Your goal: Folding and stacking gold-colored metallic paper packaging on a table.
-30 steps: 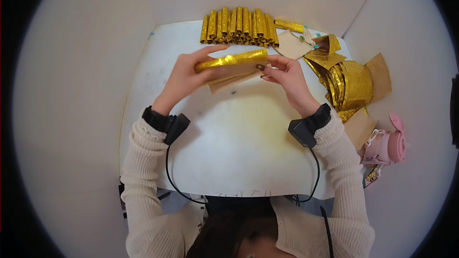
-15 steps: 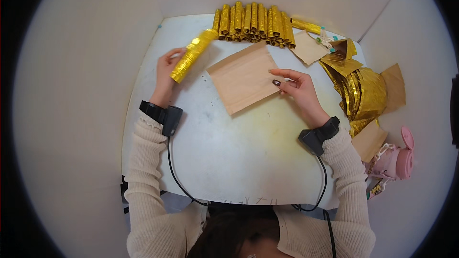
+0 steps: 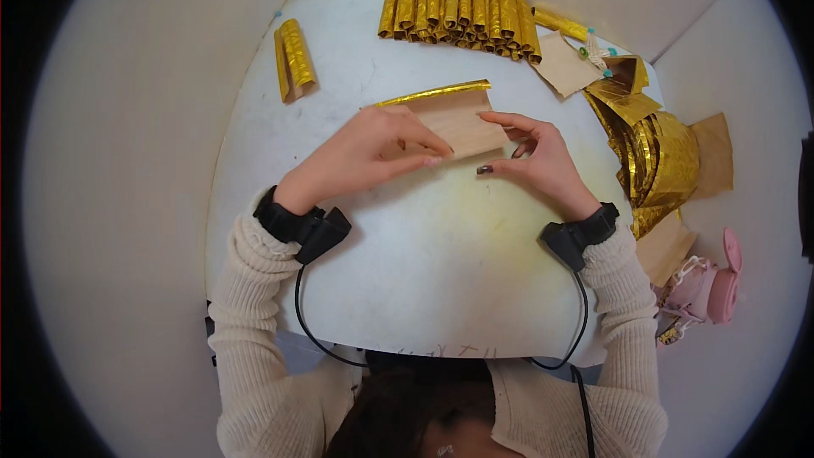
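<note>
A brown paper sheet with a gold foil back (image 3: 458, 123) lies before me, its far edge curled up so a gold strip shows. My left hand (image 3: 377, 148) reaches over its left part, thumb and index finger pinched together at the near edge. At the sheet's right end is my right hand (image 3: 543, 153), with thumb and index finger spread apart and the index fingertip touching the paper. To the far left, a loosely rolled gold paper (image 3: 297, 59) rests by itself on the table, its brown inside showing.
Several gold paper rolls (image 3: 462, 13) are stacked at the back. A fan of gold sheets (image 3: 666, 165) lies at the right, near a pink bottle (image 3: 708, 288) with its lid up. A small beaded string item (image 3: 598, 53) sits at the back right of the white table (image 3: 398, 288).
My left hand has let go of the gold roll at the far left and moved right onto the sheet. The sheet's far edge is now curled over, and it has turned slightly.
</note>
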Demonstrator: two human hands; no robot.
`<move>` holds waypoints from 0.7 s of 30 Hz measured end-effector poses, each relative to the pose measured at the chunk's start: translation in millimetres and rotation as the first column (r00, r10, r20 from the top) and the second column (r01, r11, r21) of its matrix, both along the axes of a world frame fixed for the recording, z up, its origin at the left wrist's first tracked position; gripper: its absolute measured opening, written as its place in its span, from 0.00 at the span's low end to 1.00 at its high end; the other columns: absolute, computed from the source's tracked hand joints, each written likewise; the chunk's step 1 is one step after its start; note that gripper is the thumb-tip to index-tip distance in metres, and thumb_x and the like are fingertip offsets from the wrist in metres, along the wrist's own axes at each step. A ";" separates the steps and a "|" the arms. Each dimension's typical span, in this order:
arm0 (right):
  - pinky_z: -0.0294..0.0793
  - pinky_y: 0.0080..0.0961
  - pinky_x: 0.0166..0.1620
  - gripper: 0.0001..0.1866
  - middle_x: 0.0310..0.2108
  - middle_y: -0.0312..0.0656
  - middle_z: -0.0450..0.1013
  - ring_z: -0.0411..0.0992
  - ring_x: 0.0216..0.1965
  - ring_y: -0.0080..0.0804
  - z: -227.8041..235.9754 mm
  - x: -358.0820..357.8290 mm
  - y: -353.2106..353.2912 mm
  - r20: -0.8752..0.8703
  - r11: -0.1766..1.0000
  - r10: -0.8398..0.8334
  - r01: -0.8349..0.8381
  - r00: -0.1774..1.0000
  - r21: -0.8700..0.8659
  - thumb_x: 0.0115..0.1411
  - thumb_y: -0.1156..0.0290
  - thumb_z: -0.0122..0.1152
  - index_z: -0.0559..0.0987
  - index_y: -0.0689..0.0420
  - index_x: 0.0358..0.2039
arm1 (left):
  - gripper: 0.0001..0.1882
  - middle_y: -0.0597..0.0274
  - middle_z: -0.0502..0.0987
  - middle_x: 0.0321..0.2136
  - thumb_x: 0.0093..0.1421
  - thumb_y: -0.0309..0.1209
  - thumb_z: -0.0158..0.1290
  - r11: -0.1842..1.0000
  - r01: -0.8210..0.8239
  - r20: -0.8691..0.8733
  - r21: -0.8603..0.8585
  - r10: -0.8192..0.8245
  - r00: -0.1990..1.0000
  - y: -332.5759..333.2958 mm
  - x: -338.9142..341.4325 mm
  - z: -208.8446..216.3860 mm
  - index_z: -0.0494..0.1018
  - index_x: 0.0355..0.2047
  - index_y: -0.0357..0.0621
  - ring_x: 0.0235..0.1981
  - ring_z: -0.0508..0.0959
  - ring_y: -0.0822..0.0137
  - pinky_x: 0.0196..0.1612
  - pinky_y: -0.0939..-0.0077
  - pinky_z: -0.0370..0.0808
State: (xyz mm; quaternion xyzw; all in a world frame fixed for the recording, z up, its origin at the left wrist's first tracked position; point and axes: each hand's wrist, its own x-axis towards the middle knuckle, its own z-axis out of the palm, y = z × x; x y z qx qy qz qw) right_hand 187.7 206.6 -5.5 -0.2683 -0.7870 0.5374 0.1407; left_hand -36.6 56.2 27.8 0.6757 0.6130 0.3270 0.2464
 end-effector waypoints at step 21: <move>0.64 0.29 0.31 0.16 0.24 0.36 0.66 0.67 0.31 0.32 -1.7 -20.5 -4.2 0.182 0.835 -0.141 0.018 0.973 0.549 0.52 0.55 0.64 0.77 0.56 0.25 | 0.14 0.60 0.77 0.44 0.56 0.30 0.57 0.982 -0.178 0.090 0.067 0.171 0.981 -3.9 0.4 -49.6 0.76 0.43 0.42 0.49 0.72 0.63 0.53 0.71 0.66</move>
